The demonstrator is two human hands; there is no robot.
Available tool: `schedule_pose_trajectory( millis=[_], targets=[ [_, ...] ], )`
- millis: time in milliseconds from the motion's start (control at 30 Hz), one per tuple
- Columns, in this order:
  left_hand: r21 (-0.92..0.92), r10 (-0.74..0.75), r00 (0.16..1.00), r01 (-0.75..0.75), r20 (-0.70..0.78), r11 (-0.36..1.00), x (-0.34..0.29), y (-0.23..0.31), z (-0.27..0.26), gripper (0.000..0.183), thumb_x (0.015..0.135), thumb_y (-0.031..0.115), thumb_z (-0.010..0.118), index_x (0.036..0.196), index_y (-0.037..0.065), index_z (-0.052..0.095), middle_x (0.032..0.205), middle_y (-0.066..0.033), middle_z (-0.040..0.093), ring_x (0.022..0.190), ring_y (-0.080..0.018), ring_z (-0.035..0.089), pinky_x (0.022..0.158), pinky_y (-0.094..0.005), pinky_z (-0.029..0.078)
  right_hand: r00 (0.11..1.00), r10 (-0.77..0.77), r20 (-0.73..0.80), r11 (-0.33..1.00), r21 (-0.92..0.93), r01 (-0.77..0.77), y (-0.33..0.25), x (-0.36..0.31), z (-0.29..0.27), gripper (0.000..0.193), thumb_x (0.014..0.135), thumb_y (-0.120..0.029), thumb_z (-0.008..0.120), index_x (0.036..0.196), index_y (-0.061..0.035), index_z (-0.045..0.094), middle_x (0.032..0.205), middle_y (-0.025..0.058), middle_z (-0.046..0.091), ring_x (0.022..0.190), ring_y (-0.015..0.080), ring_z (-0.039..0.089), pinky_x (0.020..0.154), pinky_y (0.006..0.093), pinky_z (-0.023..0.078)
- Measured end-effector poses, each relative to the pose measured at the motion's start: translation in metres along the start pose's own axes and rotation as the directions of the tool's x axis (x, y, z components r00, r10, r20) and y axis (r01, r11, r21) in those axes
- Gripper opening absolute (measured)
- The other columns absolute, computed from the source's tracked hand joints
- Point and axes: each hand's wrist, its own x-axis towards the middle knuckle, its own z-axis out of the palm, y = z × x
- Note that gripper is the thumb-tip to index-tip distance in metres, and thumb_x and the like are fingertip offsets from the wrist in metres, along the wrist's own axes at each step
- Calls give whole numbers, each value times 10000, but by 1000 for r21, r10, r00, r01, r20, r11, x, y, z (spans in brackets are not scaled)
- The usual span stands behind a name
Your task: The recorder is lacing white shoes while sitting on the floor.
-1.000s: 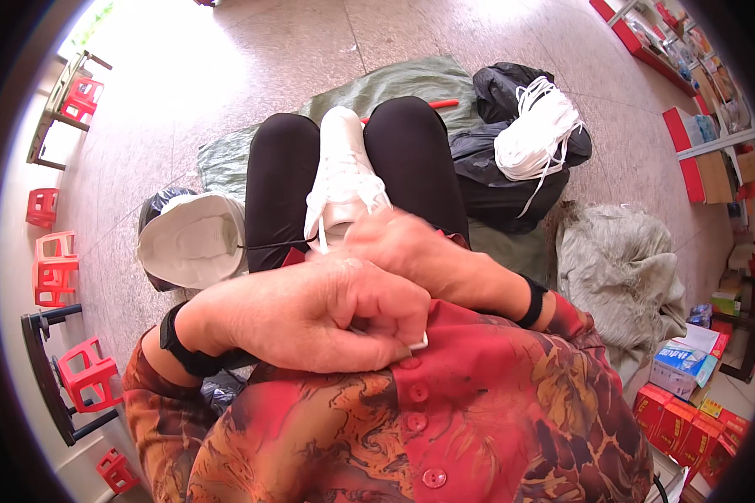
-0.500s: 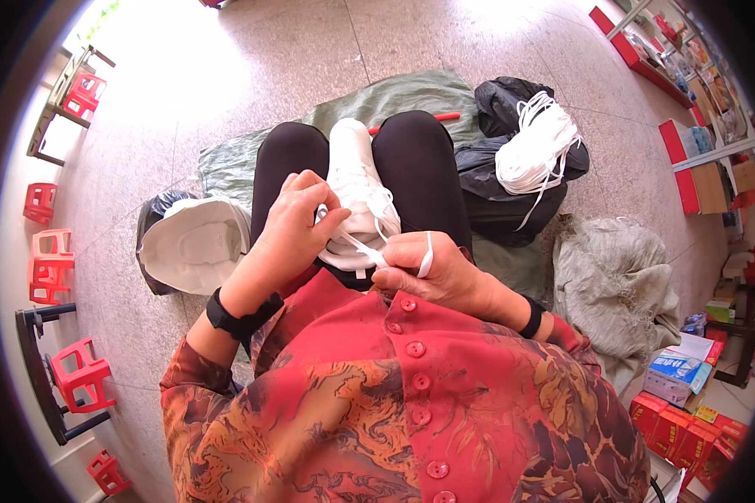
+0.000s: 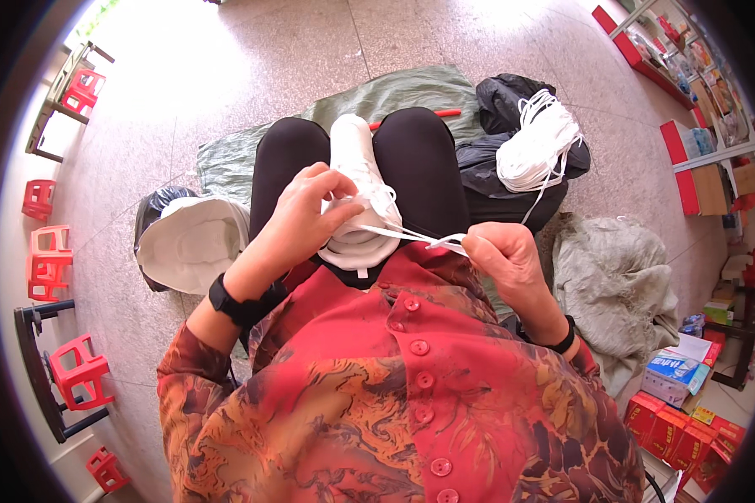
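A white lace-up shoe (image 3: 356, 159) lies between my knees, its toe pointing away from me and its opening toward my body. My left hand (image 3: 310, 210) is over the shoe's left side, thumb and forefinger apart with white showing between them. Out to the right of the shoe, my right hand (image 3: 505, 261) is closed on a white shoelace (image 3: 407, 233). That lace runs taut in two strands from the shoe to my right fingers, with a small crossing or loop close to them. Part of the lacing is hidden under my left fingers.
A bundle of white laces (image 3: 538, 147) rests on black plastic bags to the right. On the left stands a bag-lined container (image 3: 195, 247) with a pale inside. A green sheet (image 3: 398, 88) lies under my legs; a greyish sack (image 3: 612, 289) and red boxes (image 3: 675, 432) are farther right.
My right hand has moved right, away from the shoe, drawing the lace out straight. My left hand has stayed by the shoe and shifted slightly right, its thumb and forefinger still apart.
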Motion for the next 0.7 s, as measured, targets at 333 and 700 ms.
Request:
schedule_pose_trajectory(
  millis=[333, 700],
  targets=[
    [-448, -122, 852, 384, 509, 807, 52, -4, -16, 54, 915, 94, 640, 921, 48, 612, 745, 60, 579, 655, -21, 517, 569, -182, 390, 938, -333, 93, 616, -732, 291, 10, 8, 8, 232, 901, -147, 672, 745, 10, 602, 681, 133, 524, 618, 290, 525, 575, 365, 429],
    [-432, -211, 810, 490, 548, 757, 71, -13, 27, 82, 938, 180, 625, 949, 98, 630, 792, 52, 614, 574, -19, 457, 513, -184, 350, 638, -417, 647, 812, -50, 581, -80, 48, 105, 326, 912, -218, 607, 682, 8, 562, 625, 207, 563, 612, 397, 591, 569, 457, 467]
  ],
)
